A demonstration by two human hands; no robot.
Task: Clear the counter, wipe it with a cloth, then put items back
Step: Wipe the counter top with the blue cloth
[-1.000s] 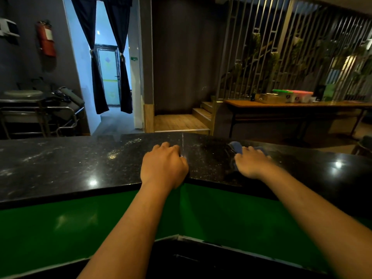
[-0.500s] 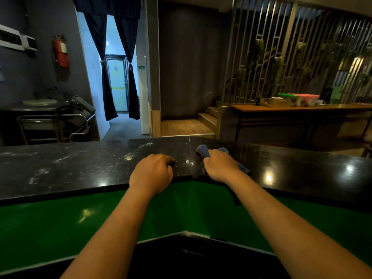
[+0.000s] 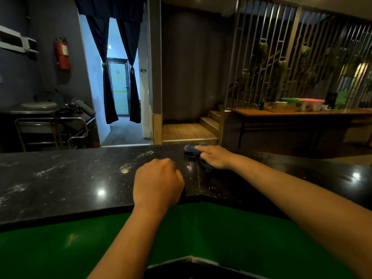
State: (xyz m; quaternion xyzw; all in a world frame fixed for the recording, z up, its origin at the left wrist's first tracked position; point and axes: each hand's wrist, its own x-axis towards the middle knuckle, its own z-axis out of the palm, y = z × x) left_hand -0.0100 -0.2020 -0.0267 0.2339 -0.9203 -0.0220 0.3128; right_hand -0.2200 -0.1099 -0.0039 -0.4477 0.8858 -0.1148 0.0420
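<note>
What moved: compared with half a second ago, the right hand (image 3: pixel 216 158) has pushed the blue cloth (image 3: pixel 193 151) away from the near edge and out toward the far edge of the counter (image 3: pixel 60 178). The left hand (image 3: pixel 158 184) sits about where it was, by the near edge.

Right hand: fingers laid fairly flat over the cloth, pressing it onto the stone. Looks more like a press than a pinch, but the fingertips are partly buried in the fabric, so I can't rule out a bit of grip.

Left hand: loosely fisted, knuckles up, resting on the counter right at the near edge beside the seam. Nothing visible in it, looks like it's just bracing.

Cloth: bunched up, poking out past the right fingertips, just right of the seam where the two slabs meet, close to the far edge.

Key relation: the pale dusty streaks (image 3: pixel 125 168) lie to the left of the cloth, running from near the far edge down toward the left hand. The right hand is the one with the cloth, so I'd guess the next sweep goes leftward across the seam.

Progress: this stretch of counter carries nothing but hands and cloth, so we're mid-wipe. The left slab looks unwiped.
</note>
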